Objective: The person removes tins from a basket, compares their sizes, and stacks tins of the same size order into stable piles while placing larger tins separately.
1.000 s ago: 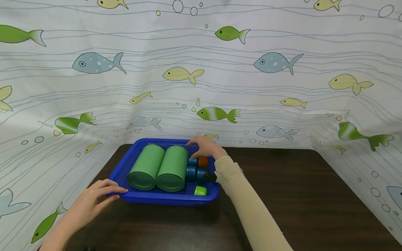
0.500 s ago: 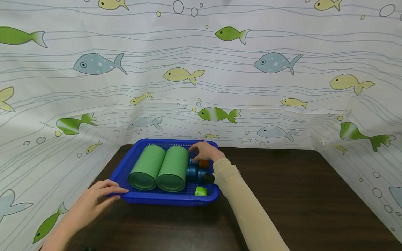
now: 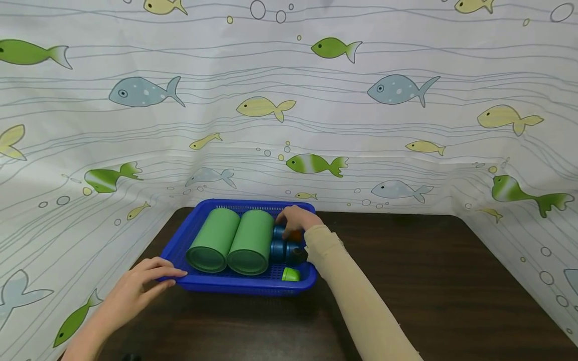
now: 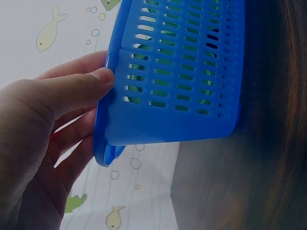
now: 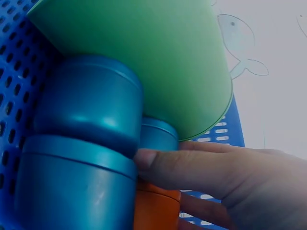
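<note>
In the head view, my left hand [image 3: 137,291] grips the near left corner of the blue plastic basket [image 3: 235,283]. The left wrist view has its thumb on the outside of the basket's rim [image 4: 109,91], fingers behind. Inside the basket my right hand [image 3: 298,218] reaches over the back right part. Its thumb lies in front of the rear small blue canister [image 5: 159,134] and its other fingers go behind, holding it. An orange canister [image 5: 156,211] sits right beside that one, partly under the hand. Two more blue canisters [image 5: 91,105] stand nearer.
Two large green cylinders [image 3: 214,235] lie side by side in the basket's left and middle. A small lime-green item [image 3: 291,274] lies in its near right corner. The dark wooden table [image 3: 406,281] extends right, with a fish-print sheet [image 3: 289,125] behind and at the sides.
My right hand has lowered into the basket, and its fingers have closed around the rear blue canister. The left hand stays on the basket's corner.
</note>
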Available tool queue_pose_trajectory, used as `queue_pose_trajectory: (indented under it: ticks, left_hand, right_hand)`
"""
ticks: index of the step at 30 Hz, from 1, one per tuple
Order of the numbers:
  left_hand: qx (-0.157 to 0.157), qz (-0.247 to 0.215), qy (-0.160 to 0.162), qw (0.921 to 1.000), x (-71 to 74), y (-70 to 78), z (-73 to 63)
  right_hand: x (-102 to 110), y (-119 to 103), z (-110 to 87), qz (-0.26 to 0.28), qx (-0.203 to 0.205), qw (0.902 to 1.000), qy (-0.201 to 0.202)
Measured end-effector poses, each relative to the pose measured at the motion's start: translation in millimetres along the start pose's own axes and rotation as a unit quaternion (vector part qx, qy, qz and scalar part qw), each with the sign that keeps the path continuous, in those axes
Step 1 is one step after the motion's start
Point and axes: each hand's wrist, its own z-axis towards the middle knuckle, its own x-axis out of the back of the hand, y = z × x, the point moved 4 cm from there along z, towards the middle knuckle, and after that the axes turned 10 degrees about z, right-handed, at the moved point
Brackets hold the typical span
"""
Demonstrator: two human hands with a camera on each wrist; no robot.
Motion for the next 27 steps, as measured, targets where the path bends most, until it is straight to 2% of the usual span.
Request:
queue_pose_trajectory:
  ticks: [7,16,22,27]
  left_hand:
    - [0.009,0.002,-0.005,0.9999,0.7,-0.2,-0.1]
    - [0.004,-0.002,-0.001,1.0,-0.6,-0.1,-1.2]
    - [0.004,0.0,-0.002,1.0,-0.6,-0.3,-1.6]
    - [-0.001,-0.005,0.001,1.0,-0.6,-0.3,-0.8]
  right_hand:
    - [-2,-2,1.7,-0.013,-0.016,0.9998,-0.008]
    - [-4,0,1.4,-0.038,-0.024,0.9987,-0.024]
    - [4,-4,-2.4,-0.029,-0.006,0.9991,-0.031]
    - [17,-8,-9.0,-0.002,0.028,0.9988,-0.041]
